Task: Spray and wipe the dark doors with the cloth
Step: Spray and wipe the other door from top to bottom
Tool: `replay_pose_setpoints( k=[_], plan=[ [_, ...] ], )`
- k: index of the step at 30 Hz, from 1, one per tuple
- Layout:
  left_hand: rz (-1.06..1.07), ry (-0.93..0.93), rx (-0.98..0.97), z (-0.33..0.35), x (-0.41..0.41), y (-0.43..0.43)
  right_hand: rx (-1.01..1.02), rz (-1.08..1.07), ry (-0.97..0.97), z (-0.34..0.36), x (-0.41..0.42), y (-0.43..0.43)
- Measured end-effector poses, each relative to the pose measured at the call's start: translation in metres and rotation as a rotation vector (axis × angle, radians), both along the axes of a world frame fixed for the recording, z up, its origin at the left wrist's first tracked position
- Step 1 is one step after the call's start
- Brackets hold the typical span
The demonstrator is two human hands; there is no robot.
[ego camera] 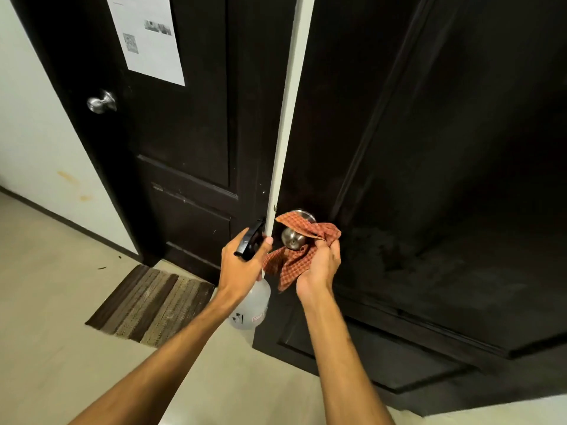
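Observation:
Two dark panelled doors fill the view, a left door [187, 142] and a nearer right door [445, 167]. My left hand [242, 265] grips the black trigger head of a clear spray bottle [253, 305], which hangs down beside the white strip between the doors. My right hand [320, 268] holds a red checked cloth [291, 265], draped around the steel knob [293, 237] of the right door. The cloth covers the knob's top and right side.
A white wall strip [288, 111] separates the doors. The left door carries a printed paper sheet [147, 35] and a steel knob [101, 102]. A striped brown doormat [150, 305] lies on the pale floor [46, 302] below it. A white wall [33, 133] stands at left.

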State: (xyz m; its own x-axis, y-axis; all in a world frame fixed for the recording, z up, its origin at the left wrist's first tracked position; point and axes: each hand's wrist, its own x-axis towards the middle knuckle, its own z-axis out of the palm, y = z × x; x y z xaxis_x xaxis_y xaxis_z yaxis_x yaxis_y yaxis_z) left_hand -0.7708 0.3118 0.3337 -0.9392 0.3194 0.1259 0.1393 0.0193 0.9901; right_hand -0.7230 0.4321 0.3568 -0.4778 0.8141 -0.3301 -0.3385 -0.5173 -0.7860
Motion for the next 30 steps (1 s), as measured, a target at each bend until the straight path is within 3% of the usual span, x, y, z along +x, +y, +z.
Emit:
replay_pose_setpoints(
  k=[4, 7, 9, 15, 22, 30],
  plan=[
    [-0.004, 0.042, 0.000, 0.004, 0.003, -0.001, 1.019, -0.047, -0.334, -0.018, 0.007, -0.015],
    [0.011, 0.040, -0.018, -0.001, 0.005, -0.006, 1.470, 0.006, -0.502, -0.040, 0.009, -0.006],
    [0.024, 0.056, -0.030, -0.004, 0.005, -0.009, 1.501, 0.049, -0.542, -0.042, 0.005, -0.003],
    [0.025, 0.064, -0.073, -0.007, 0.004, -0.012, 1.234, 0.017, -0.577, -0.023, -0.016, -0.012],
    [-0.004, 0.048, -0.060, 0.001, 0.007, -0.021, 1.250, 0.004, -0.599, -0.023, -0.017, -0.008],
    [-0.083, 0.012, -0.080, -0.008, -0.003, -0.044, 1.276, -0.014, -0.500, -0.039, 0.016, -0.035]
  ],
)
